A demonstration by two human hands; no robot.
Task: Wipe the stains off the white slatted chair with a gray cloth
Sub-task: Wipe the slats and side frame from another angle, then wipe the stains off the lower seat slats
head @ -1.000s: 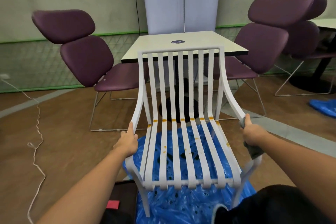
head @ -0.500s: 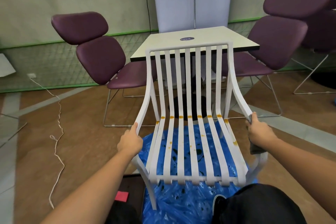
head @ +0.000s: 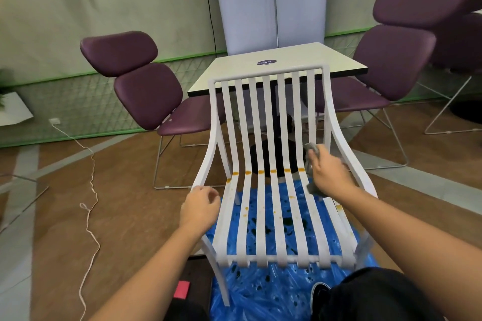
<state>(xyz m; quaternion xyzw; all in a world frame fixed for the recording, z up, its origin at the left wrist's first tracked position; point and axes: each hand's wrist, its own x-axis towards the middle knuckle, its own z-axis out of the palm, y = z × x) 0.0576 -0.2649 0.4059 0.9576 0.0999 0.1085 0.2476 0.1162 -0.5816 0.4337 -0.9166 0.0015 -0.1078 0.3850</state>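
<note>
The white slatted chair [head: 263, 122] stands right in front of me on a blue plastic sheet [head: 263, 292]. A row of orange stains [head: 273, 171] crosses the slats where seat meets back, with smaller spots on the seat. My right hand [head: 329, 173] grips the gray cloth [head: 312, 149] above the rightmost slats, near the right end of the stain row. My left hand [head: 200, 210] hovers with loosely curled fingers just beside the left armrest, holding nothing.
A white square table [head: 307, 56] stands behind the chair, flanked by purple lounge chairs on the left [head: 146, 91] and on the right [head: 396, 60]. A white cord [head: 90, 190] trails over the brown floor at left. My dark-clad knee [head: 375, 294] is at bottom right.
My right hand has let go of the right armrest and moved inward over the slats with the cloth. My left hand has come off the left armrest. The view shifted left.
</note>
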